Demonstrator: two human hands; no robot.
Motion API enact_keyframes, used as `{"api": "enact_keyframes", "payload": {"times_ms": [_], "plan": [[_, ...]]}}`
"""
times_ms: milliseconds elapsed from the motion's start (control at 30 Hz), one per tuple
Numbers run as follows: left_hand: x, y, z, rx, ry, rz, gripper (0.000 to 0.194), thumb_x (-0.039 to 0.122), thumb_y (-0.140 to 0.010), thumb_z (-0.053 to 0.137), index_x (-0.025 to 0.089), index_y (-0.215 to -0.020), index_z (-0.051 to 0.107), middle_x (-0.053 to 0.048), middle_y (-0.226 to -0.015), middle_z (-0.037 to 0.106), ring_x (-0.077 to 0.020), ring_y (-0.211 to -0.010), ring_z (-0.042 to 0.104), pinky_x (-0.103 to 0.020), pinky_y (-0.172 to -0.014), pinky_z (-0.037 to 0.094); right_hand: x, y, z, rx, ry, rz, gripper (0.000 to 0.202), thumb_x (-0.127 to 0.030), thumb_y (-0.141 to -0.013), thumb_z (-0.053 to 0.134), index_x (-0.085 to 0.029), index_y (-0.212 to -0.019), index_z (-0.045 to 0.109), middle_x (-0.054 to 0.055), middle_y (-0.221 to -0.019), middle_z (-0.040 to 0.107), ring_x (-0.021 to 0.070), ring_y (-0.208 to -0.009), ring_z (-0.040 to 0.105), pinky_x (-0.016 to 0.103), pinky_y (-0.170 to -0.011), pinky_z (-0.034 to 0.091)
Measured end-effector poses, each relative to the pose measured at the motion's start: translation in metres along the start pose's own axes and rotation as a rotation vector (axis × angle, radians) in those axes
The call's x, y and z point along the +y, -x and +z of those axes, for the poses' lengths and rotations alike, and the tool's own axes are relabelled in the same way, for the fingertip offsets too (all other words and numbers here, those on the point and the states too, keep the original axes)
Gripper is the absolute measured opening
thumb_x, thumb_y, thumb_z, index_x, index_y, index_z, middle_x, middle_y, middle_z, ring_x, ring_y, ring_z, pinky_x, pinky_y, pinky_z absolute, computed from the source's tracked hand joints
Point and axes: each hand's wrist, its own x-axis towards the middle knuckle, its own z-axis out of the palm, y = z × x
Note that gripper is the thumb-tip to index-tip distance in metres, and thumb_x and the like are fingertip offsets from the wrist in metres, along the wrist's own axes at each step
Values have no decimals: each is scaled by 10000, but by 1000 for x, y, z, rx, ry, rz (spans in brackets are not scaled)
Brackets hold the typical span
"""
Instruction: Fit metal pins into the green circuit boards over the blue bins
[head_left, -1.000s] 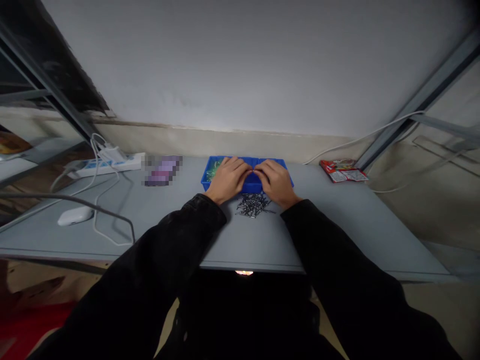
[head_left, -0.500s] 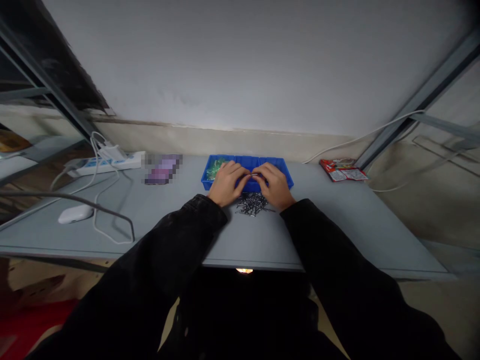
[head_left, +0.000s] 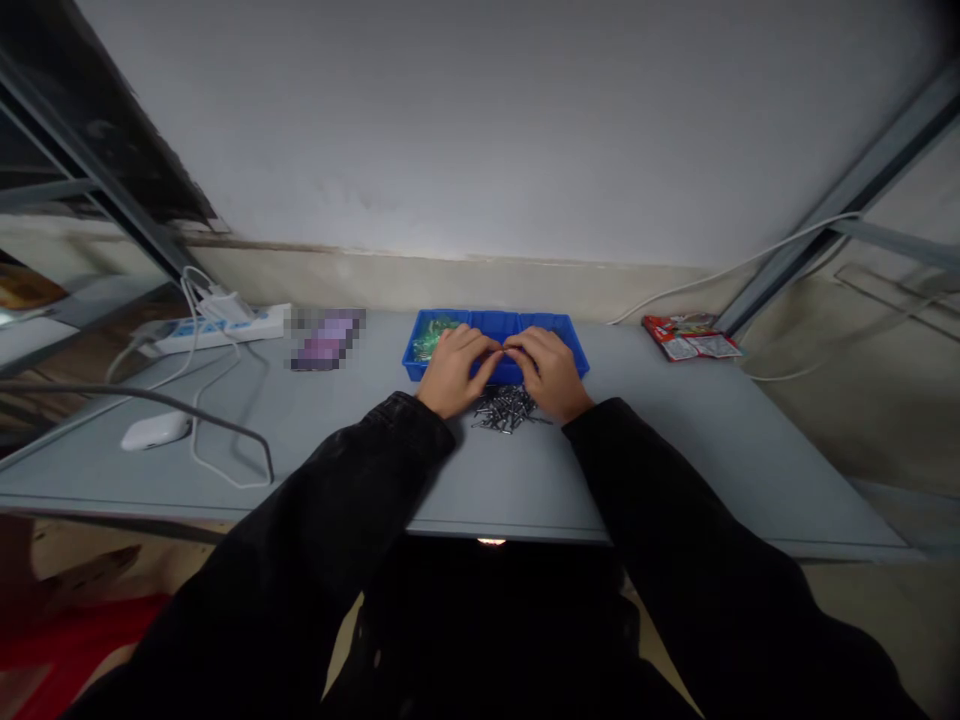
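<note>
My left hand (head_left: 456,370) and my right hand (head_left: 551,372) meet fingertip to fingertip above the front edge of a blue divided tray (head_left: 495,325). Thumb and forefinger are pinched together on each hand. Whatever lies between the fingertips is tiny and mostly covered by them; a moment ago a thin metal screw-like piece showed at the right fingertips. Small green, shiny pieces (head_left: 429,340) fill the tray's left compartment. Just below the hands, a loose pile of small dark metal screws (head_left: 506,410) lies on the grey table (head_left: 510,490), partly between the wrists.
At left are a white power strip (head_left: 259,325) with plugs and cables, a white earbud case (head_left: 155,431) and a blurred-out purple object (head_left: 326,340). A red packet (head_left: 694,338) lies at the right. The wall (head_left: 525,140) rises behind the table.
Both hands keep nearly the same place and pinch. The metal piece that showed between the fingertips is now almost hidden. The view has shifted very slightly.
</note>
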Motion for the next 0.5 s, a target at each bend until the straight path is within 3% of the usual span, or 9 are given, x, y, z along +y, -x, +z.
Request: {"api": "enact_keyframes", "payload": {"times_ms": [300,500], "plan": [[0,0,0,21,71,-40,254,357,-1047,519,187,-954,683,-25,-846,643,-211,-866,558,-380,-849,412,-2,1,0,-1,-17,-4,188,-269,-1065,450,-200,-1004,614,63,-958,667,218,-918,606,368,-859,448],[1,0,-2,-56,104,-51,241,361,-1039,513,198,-974,678,-28,-847,646,-216,-860,562,-387,-850,430,-3,0,-3,-17,-20,-14,227,-288,-1069,450,-204,-971,636,65,-972,676,220,-948,611,377,-871,458]]}}
